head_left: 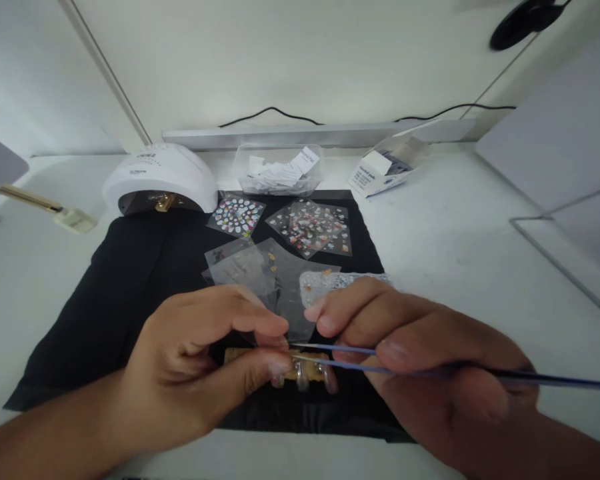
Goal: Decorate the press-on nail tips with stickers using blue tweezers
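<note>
My left hand [200, 363] pinches a small tan holder [300, 373] carrying a few clear nail tips, low over the black mat [120, 293]. My right hand [410, 347] grips thin blue tweezers [340, 357], whose points reach the nail tips at my left fingertips. Clear sticker sheets [265, 273] lie on the mat just beyond my fingers. Two more sheets with colourful stickers, one at the left [236, 215] and one at the right [313, 227], sit further back.
A white nail lamp [160, 177] stands at the mat's back left corner. A clear box of paper slips [279, 170] and a white and blue carton [385, 170] lie behind. A gold-handled tool [45, 207] rests at the left. A wire frame [565, 260] stands right.
</note>
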The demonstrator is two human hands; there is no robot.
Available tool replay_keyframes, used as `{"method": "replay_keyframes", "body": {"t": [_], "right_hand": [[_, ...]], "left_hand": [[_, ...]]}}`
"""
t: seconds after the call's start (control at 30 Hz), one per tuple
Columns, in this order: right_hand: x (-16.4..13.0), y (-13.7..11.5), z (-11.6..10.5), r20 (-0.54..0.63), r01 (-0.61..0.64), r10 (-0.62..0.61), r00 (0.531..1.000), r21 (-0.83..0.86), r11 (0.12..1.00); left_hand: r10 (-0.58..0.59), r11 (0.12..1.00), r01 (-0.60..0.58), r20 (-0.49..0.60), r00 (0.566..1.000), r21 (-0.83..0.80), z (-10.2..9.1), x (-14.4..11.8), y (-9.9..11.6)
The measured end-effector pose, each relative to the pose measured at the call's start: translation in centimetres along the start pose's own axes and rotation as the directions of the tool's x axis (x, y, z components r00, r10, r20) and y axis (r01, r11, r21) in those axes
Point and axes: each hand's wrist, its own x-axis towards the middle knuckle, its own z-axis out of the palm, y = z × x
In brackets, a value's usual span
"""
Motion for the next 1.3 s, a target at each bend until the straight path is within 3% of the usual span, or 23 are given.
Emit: {"method": "replay_keyframes", "body": {"t": [0.27, 0.47, 0.67, 0.83, 0.93, 1.07, 1.17, 1.23, 1.3], "right_hand": [[-0.1, 0.5, 0.3, -0.053, 0.031, -0.031, 0.998, 0.0, 1.0], [0.4, 0.4, -0.3, 0.054, 0.046, -0.05, 0.997, 0.063, 0.997], [0.5, 0.8, -0.3, 0.008, 0.004, -0.005, 1.0, 0.132, 0.991], [0.7, 0.5, -0.3, 0.017, -0.04, 0.037, 0.999, 0.16, 0.986], [0.6, -0.7, -0.2, 0.064, -0.035, 0.027, 0.998, 0.127, 0.991], [-0.5, -1.8, -0.8, 0.131, -0.069, 0.064, 0.989, 0.034, 0.997], [-1.3, -1.6, -1.8, 0.251, -0.152, 0.154, 0.956, -0.025, 0.988], [-1.4, -1.2, -2.5, 0.312, -0.171, 0.172, 0.934, -0.031, 0.985], [-0.8, -0.9, -2.8, 0.348, -0.225, 0.224, 0.91, -0.038, 0.974]], "left_hand": [[-0.028, 1.0, 0.028, -0.013, 1.0, -0.009, 0.1, 0.0, 0.0], [-0.056, 0.998, 0.054, -0.049, 0.997, -0.042, 0.3, 0.0, -0.2], [-0.05, 0.998, 0.047, -0.079, 0.996, -0.045, 0.2, 0.2, -0.6], [-0.056, 0.978, 0.072, -0.086, 0.995, 0.195, -1.0, 0.7, -2.3], [-0.185, 0.922, 0.176, -0.008, 0.983, 0.345, -2.0, 1.4, -4.0], [-0.37, 0.815, 0.292, 0.061, 0.927, 0.501, -3.4, 1.9, -5.2], [-0.401, 0.737, 0.339, -0.027, 0.916, 0.584, -4.5, 1.6, -4.2], [-0.315, 0.747, 0.286, -0.059, 0.947, 0.601, -4.8, 1.2, -2.5], [-0.217, 0.844, 0.148, 0.077, 0.973, 0.515, -4.3, 0.7, -0.6]]}}
